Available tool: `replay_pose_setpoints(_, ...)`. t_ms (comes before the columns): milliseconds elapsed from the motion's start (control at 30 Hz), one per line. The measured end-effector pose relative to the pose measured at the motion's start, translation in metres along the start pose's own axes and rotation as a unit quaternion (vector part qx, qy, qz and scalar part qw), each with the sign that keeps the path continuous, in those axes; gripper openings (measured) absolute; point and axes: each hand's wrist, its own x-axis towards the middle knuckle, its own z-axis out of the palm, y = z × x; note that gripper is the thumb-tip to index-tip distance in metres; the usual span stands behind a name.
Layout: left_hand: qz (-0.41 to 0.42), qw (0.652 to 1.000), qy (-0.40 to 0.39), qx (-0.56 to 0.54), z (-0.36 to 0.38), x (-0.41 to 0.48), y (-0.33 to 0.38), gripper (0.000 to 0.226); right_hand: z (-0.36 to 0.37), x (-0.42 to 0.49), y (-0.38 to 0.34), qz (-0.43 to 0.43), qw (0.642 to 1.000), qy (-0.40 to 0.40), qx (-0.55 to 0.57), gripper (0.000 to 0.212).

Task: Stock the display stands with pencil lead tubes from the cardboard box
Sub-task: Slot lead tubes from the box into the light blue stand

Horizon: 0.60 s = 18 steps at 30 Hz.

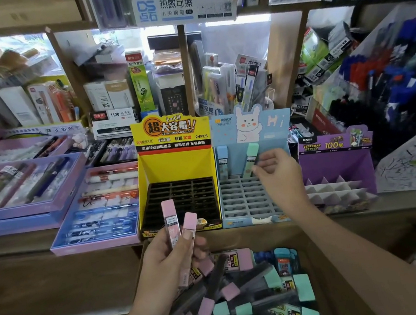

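Right hand [276, 171] pinches a green-capped tube [251, 157], tilted in the far row of the blue stand [249, 205]; it may miss its slot. Left hand [168, 260] grips two pink-capped tubes [171, 222], fanned, above the cardboard box [326, 290]; one could slip.

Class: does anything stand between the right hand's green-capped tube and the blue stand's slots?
Nothing visible does. The right hand holds the green-capped tube at the back row of the blue stand; the blue-capped tube stands apart to its left.
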Motion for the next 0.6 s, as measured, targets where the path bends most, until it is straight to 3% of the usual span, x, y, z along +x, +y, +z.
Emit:
replay_pose_setpoints(133, 0.000, 1.000, 0.001, 0.006, 0.000, -0.001, 0.000, 0.017, -0.003, -0.023, -0.013, -0.012, 0.999, -0.037, 0.035, 0.012)
replay_pose_setpoints(300, 0.003, 1.000, -0.003, 0.010, 0.001, -0.001, 0.003, 0.020, 0.008, -0.062, -0.039, 0.014, 0.958, -0.273, 0.086, 0.008)
replay_pose_setpoints(367, 0.007, 1.000, -0.003, 0.023, 0.002, -0.001, 0.004, 0.023, 0.019, -0.074, -0.045, 0.035, 0.939, -0.326, 0.101, 0.006)
replay_pose_setpoints(600, 0.018, 0.999, -0.020, 0.030, 0.001, -0.004, 0.005, 0.027, 0.032, -0.087, -0.048, 0.092, 0.926, -0.329, 0.159, 0.011)
